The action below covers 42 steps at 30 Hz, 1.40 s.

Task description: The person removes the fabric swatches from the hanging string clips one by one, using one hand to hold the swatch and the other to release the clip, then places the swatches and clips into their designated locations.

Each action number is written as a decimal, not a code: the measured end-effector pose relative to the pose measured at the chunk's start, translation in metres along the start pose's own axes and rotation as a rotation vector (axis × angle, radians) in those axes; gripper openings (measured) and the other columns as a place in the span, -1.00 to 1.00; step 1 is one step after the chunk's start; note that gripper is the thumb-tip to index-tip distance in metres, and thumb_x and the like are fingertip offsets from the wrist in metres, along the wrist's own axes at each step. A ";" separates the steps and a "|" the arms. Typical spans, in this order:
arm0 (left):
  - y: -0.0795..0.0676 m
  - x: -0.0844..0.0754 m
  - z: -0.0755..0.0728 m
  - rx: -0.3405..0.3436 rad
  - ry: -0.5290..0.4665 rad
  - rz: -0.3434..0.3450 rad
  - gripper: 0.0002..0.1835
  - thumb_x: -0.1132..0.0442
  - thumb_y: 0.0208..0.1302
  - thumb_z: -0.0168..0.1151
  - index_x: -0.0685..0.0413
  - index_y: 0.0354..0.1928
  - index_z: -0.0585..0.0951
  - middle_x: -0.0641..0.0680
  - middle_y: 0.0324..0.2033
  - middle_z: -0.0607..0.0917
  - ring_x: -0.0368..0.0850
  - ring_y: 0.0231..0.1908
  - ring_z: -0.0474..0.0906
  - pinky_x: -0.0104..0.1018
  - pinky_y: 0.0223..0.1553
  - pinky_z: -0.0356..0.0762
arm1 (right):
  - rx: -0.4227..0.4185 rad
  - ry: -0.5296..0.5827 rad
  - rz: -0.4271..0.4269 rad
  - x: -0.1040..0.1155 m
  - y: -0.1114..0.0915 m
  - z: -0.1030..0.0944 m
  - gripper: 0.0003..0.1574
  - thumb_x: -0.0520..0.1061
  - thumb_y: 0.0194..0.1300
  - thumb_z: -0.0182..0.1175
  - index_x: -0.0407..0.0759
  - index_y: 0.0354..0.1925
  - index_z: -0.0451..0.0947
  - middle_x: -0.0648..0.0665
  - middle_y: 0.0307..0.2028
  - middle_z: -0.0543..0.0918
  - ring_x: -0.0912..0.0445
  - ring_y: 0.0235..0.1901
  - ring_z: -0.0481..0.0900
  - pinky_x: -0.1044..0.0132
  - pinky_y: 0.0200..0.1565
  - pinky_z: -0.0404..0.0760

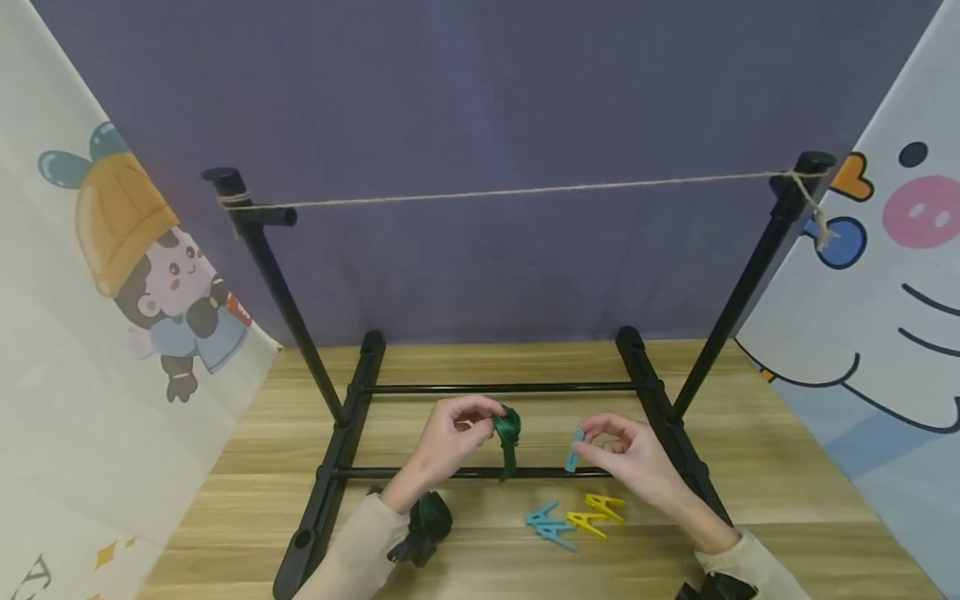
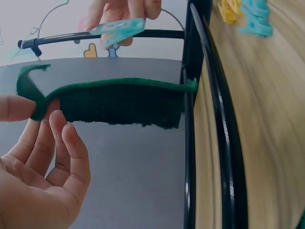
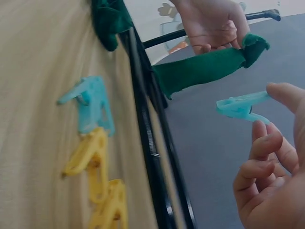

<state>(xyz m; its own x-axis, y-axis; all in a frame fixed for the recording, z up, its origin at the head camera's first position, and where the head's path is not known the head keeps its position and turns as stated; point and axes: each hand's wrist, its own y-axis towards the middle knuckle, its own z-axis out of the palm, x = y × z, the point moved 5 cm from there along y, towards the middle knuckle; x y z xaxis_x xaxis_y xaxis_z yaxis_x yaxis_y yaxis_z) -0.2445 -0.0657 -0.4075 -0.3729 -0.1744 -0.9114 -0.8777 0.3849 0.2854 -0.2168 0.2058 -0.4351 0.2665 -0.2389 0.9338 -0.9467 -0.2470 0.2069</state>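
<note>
My left hand [image 1: 448, 435] pinches the top of a strip of dark green cloth [image 1: 507, 429] between thumb and fingers. In the left wrist view the green cloth [image 2: 119, 102] hangs from the fingertips, its lower edge ragged. To the right of it, my right hand [image 1: 633, 458] holds a light blue clothespin [image 1: 574, 451] by its handle ends. The right wrist view shows that blue clothespin [image 3: 243, 105] apart from the green cloth [image 3: 205, 69]. Both hands are over the front crossbar, below a taut string [image 1: 480, 194].
A black frame with a left post [image 1: 288, 308] and right post [image 1: 738, 300] carries the string. Blue clothespins [image 1: 551, 527] and yellow clothespins [image 1: 587, 522] lie on the wooden table [image 1: 480, 362]. More dark green cloth [image 1: 429, 525] lies beside the left forearm. A black object [image 1: 720, 587] sits by the right sleeve.
</note>
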 end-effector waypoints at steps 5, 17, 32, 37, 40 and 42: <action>-0.007 0.008 -0.005 0.016 -0.021 -0.010 -0.75 0.31 0.55 0.18 0.22 0.07 0.77 0.25 -0.08 0.80 -0.20 -0.26 0.67 -0.23 -0.21 0.72 | 0.044 0.011 0.084 -0.011 -0.003 0.006 -0.77 -0.26 0.42 0.37 -0.31 0.00 0.65 0.14 -0.24 0.68 0.33 -0.72 0.19 0.41 -0.68 0.26; -0.022 0.025 -0.011 0.004 0.046 -0.066 -0.76 0.18 0.59 0.23 0.14 0.00 0.80 0.18 -0.12 0.83 -0.03 -0.22 0.73 -0.27 -0.17 0.71 | 0.099 -0.060 0.202 -0.036 -0.010 0.009 -0.67 -0.05 0.39 0.46 -0.19 0.01 0.67 -0.12 -0.15 0.71 0.33 -0.71 0.20 0.45 -0.65 0.25; -0.060 0.056 -0.038 0.135 0.245 -0.220 -0.79 0.08 0.57 0.27 -0.02 -0.03 0.81 -0.01 -0.16 0.82 -0.32 -0.27 0.64 -0.39 -0.24 0.62 | 0.139 -0.262 0.170 -0.054 -0.020 0.007 -0.71 0.02 0.34 0.50 -0.02 -0.04 0.73 -0.07 -0.15 0.78 0.36 -0.73 0.17 0.45 -0.66 0.26; -0.078 0.064 -0.049 0.193 0.362 -0.224 -0.86 0.16 0.53 0.31 -0.08 -0.06 0.81 -0.12 -0.26 0.77 -0.36 -0.37 0.54 -0.41 -0.31 0.53 | 0.178 -0.322 0.175 -0.056 -0.023 0.005 -0.70 0.04 0.33 0.50 -0.05 -0.05 0.74 0.04 -0.24 0.78 0.33 -0.63 0.29 0.40 -0.56 0.36; -0.088 0.069 -0.054 0.222 0.430 -0.237 -0.89 0.18 0.51 0.33 -0.10 -0.09 0.81 -0.16 -0.31 0.78 -0.40 -0.44 0.51 -0.41 -0.37 0.50 | 0.222 -0.354 0.158 -0.056 -0.025 0.004 -0.68 0.05 0.31 0.51 -0.08 -0.08 0.74 0.11 -0.34 0.75 0.32 -0.57 0.37 0.40 -0.52 0.38; -0.093 0.072 -0.056 0.241 0.472 -0.239 -0.89 0.20 0.49 0.34 -0.11 -0.10 0.82 -0.15 -0.31 0.80 -0.41 -0.46 0.52 -0.40 -0.40 0.51 | 0.256 -0.367 0.145 -0.057 -0.027 0.005 -0.68 0.05 0.30 0.51 -0.10 -0.09 0.73 0.15 -0.40 0.73 0.31 -0.51 0.44 0.39 -0.48 0.41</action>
<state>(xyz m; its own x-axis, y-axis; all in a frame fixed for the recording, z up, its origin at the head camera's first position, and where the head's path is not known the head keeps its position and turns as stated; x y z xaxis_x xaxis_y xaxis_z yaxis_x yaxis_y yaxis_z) -0.2068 -0.1648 -0.4830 -0.3152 -0.6458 -0.6954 -0.8814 0.4709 -0.0378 -0.2059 0.2217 -0.4951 0.2250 -0.5930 0.7731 -0.9159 -0.3995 -0.0399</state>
